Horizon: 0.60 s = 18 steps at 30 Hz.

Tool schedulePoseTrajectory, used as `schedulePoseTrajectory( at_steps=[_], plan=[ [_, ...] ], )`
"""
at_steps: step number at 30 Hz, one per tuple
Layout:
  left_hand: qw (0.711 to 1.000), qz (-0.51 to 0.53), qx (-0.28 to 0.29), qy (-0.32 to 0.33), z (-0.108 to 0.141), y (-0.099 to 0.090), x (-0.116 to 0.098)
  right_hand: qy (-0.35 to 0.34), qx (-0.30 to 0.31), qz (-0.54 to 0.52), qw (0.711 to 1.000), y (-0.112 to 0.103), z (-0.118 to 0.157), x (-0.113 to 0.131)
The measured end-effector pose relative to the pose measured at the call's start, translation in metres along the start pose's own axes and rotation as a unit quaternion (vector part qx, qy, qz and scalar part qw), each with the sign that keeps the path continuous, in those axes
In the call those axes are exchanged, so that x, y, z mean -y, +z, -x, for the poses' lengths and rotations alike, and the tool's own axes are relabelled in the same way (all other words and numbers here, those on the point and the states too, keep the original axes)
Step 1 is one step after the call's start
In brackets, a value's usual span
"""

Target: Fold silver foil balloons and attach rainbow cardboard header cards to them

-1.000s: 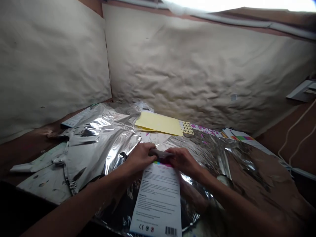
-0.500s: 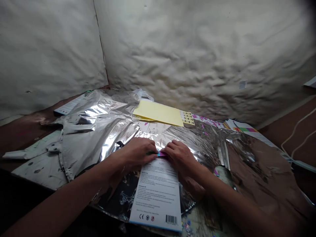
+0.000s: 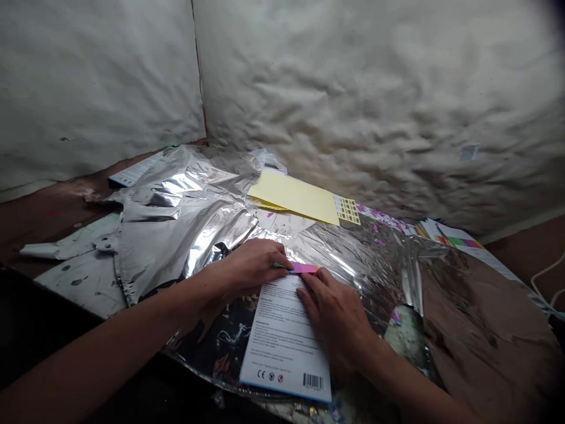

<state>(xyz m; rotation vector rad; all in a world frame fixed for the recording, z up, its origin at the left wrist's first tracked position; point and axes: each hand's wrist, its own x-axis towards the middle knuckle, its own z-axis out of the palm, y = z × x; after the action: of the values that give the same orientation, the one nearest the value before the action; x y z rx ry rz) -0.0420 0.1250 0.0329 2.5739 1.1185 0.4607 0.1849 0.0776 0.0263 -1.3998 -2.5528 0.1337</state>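
Observation:
A white printed card (image 3: 286, 347) with a barcode and a blue lower edge lies on crinkled silver film (image 3: 185, 235). At its top edge is a narrow colourful strip (image 3: 303, 268), mostly pink with green at the left and orange at the right. My left hand (image 3: 260, 262) is closed on the strip's left part, fingers pressed together. My right hand (image 3: 333, 306) rests over the card's upper right side, its fingertips at the strip's right end; the fingers are bent, and whether they grip the strip is hard to see.
Yellow sheets (image 3: 295, 197) lie behind the hands, beside a small label sheet (image 3: 348, 210). Colourful-edged cards (image 3: 454, 238) are at the back right. Another printed card (image 3: 136, 169) lies at the back left, and a wrinkled pale wall (image 3: 353, 106) stands behind.
My right hand has moved down and to the right along the card, showing more of the strip. The whole view has shifted slightly, with the card appearing further right.

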Motion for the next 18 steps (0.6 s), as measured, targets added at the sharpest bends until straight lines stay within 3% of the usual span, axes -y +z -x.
schedulePoseTrajectory(
  at_steps=[12,15,18],
  plan=[
    [0.997,0.054,0.015,-0.053,-0.001,0.001,-0.007,-0.022,-0.06,0.022,0.998,-0.004,-0.017,0.0],
    [0.998,0.054,0.025,-0.031,0.0,0.0,-0.007,0.003,-0.006,-0.071,0.997,-0.009,-0.024,-0.002],
    [0.998,0.06,0.03,-0.016,0.002,0.001,-0.004,0.055,0.077,-0.181,0.979,-0.01,-0.033,-0.009]
  ],
)
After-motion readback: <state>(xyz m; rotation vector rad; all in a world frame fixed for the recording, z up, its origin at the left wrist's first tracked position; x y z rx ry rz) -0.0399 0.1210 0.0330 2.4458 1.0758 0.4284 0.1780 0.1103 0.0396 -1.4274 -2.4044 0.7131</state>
